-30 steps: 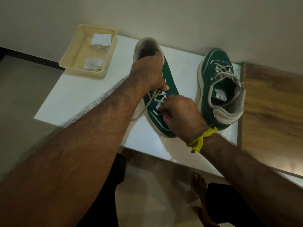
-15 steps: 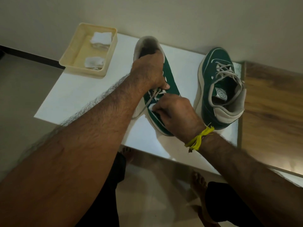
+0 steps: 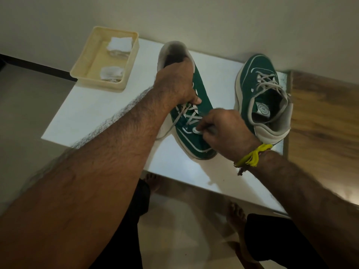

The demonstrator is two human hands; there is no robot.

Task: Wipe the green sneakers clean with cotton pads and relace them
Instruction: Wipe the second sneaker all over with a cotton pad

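Green sneakers (image 3: 194,113) both on white tabletop (image 3: 97,105): one near middle, heel toward wall, other (image 3: 260,90) to right near table's edge, laced, opening toward person. Left hand (image 3: 175,82) curled over collar of middle sneaker, gripping it, thumb by eyelets. Right hand (image 3: 225,133) pinching pale lace (image 3: 191,116) close to toe end; loose lace end trailing off left side onto tabletop. Yellow thread band (image 3: 250,157) on right wrist. Cream tray (image 3: 124,78) at far left corner of table, holding two white cotton pads (image 3: 119,44), well apart from shoes. Plain pale wall (image 3: 213,20) behind, wood-grain panel (image 3: 322,121) to right, dim tiled floor (image 3: 182,230) and bare feet (image 3: 236,216) below table edge.
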